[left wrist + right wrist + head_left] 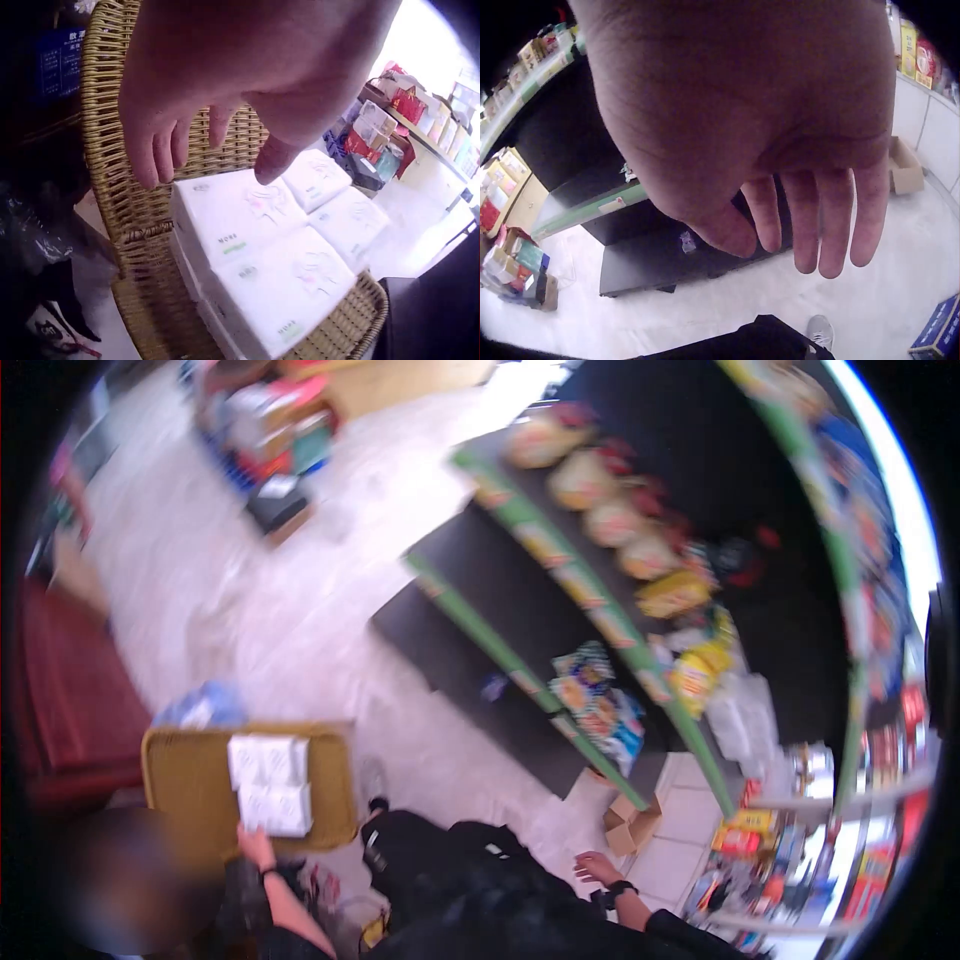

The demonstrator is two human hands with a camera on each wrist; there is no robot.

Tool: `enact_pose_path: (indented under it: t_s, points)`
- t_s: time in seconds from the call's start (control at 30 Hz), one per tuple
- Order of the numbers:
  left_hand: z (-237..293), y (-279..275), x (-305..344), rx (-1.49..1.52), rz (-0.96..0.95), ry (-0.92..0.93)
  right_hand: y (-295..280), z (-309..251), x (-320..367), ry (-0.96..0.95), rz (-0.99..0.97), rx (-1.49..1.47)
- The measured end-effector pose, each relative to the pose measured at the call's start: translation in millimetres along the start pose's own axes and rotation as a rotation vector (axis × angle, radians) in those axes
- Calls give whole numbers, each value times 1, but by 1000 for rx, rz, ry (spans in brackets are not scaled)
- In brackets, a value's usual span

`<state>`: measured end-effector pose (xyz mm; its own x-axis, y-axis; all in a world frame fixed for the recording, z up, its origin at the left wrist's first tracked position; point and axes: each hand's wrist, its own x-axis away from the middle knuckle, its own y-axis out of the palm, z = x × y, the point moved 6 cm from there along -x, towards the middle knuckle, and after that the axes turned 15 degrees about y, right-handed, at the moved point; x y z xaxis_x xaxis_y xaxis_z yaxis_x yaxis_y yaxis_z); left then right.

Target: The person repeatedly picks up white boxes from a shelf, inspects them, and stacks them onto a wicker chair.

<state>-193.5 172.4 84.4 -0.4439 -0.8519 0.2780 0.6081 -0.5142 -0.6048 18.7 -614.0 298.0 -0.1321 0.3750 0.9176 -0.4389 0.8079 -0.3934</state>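
White tissue packs point(247, 214) with a faint flower-like line drawing and green print are stacked on a brown wicker chair point(105, 82). The head view shows the same packs point(270, 785) as a white block against the wicker. My left hand point(232, 90) hangs over them, fingers pointing down and thumb apart. In the left wrist view its thumb tip overlaps the top edge of a pack; nothing is gripped. My right hand point(772, 157) hangs at my other side with loose fingers, holding nothing. Dark shelving point(682, 262) stands beyond it.
Tiered black shelves point(540, 600) with green price strips carry several bags and packets on the right. An open cardboard box point(630, 825) sits by the shelf end. A dark red piece of furniture point(75, 685) stands left, and piled boxes point(275, 435) lie farther off.
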Motion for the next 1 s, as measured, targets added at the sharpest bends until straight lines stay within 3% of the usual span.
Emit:
enact_pose_path:
  t_s: [0.03,0.07,0.1,0.13,0.17,0.2,0.23,0.27,0.3,0.33,0.4,0.43,0.53,0.63,0.73,0.8,0.87,1.0]
  points:
    - [-22,12,6,-79,113,135,-2,17,-22,5,-13,-31]
    - [-1,24,18,-280,42,166,0,29,-34,-26,-44,-65]
    - [7,44,25,-268,-60,220,3,39,-42,-33,-31,-90]
    - [23,65,36,-308,-147,142,5,49,-52,-38,-26,-107]
    - [43,88,50,-256,-106,324,5,58,-58,-38,-34,-143]
    - [46,127,53,-155,-224,300,7,70,-70,-34,-46,-176]
    - [93,147,85,-148,-222,481,8,85,-77,-45,-72,-263]
    - [120,177,100,-148,-332,525,8,99,-81,-43,-85,-310]
    - [186,192,139,-101,-353,563,8,112,-87,-42,-97,-349]
    - [217,221,163,-63,-524,544,5,123,-94,-43,-109,-382]
    - [290,266,221,-152,-650,912,7,161,-126,-45,-157,-519]
    - [344,274,262,-172,-685,952,9,177,-135,-29,-172,-572]
    - [422,319,346,-118,-827,1199,14,235,-190,16,-236,-703]
    - [482,341,423,-105,-872,1308,-6,278,-175,-49,-146,-726]
    - [494,368,470,31,-936,1242,-17,321,-170,-14,-133,-977]
    - [505,376,509,162,-990,1229,-31,340,-167,62,-112,-982]
    - [528,371,552,204,-1037,1246,-52,342,-166,51,-90,-933]
    - [594,362,621,220,-1153,1316,-132,295,-161,-255,77,-857]
